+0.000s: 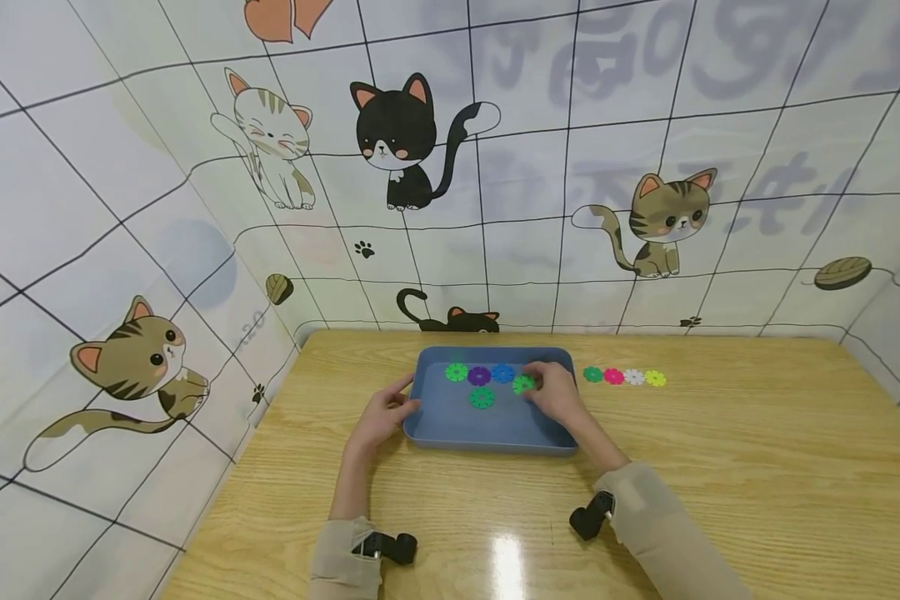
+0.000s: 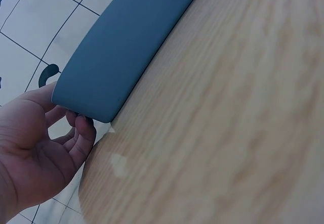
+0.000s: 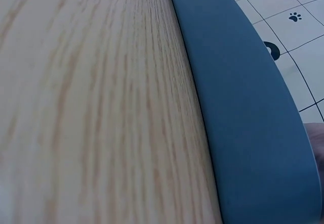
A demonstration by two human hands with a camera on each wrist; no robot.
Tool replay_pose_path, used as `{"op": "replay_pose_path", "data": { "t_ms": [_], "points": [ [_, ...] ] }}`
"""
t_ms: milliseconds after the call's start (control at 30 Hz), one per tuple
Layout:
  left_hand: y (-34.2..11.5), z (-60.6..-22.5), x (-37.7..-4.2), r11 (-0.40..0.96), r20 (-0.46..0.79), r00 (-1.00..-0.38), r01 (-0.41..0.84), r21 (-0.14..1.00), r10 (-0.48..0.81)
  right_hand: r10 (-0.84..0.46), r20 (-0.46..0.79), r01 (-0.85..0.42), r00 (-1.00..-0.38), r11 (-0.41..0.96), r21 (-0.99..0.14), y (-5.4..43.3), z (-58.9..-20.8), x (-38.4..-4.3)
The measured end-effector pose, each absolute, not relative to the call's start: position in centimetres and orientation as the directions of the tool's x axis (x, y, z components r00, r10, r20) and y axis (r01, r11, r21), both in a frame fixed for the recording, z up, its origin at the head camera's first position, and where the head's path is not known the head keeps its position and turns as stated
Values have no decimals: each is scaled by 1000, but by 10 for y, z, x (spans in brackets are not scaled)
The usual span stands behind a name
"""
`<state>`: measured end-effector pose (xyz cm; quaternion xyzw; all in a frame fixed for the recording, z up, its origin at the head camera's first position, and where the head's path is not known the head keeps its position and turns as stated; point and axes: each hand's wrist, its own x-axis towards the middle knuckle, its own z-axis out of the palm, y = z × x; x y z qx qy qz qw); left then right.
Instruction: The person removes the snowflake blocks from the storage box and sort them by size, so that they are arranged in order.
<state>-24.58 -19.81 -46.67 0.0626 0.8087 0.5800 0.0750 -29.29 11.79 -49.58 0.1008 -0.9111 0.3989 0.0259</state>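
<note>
A blue-grey tray (image 1: 487,448) sits on the wooden table. My left hand (image 1: 378,417) holds its left end, thumb at the rim; in the left wrist view the fingers curl by the corner. Over the tray's right part, my right hand (image 1: 557,393) pinches a bright green notched plastic disc (image 1: 522,384). Beside that disc inside the tray are a blue disc (image 1: 502,372), a purple disc (image 1: 479,377) and another bright green disc (image 1: 457,372) in a row. Below them lies a darker green disc (image 1: 482,398). The tray wall (image 3: 248,97) mostly hides the right hand in the right wrist view.
To the tray's right, a row of discs lies on the table (image 1: 757,433): green (image 1: 593,374), pink (image 1: 613,377), white (image 1: 634,377) and yellow (image 1: 656,378). A wall covering (image 1: 532,250) with cat drawings rises behind the table's back edge.
</note>
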Motion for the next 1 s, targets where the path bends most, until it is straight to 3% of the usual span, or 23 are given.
{"op": "replay_pose_path", "data": {
  "t_ms": [367, 733, 1000],
  "points": [
    [-198, -468, -245, 313, -38, -982, 21, 949, 183, -209, 147, -246, -967, 611, -753, 122, -494, -289],
    [-198, -469, -246, 310, -34, -985, 20, 950, 167, -290, 76, -196, -954, 415, -888, 128, -484, -287],
    [-196, -470, -244, 288, -28, -987, 19, 957, 158, -274, 74, -161, -959, 308, -938, 148, -474, -283]
  ]
}}
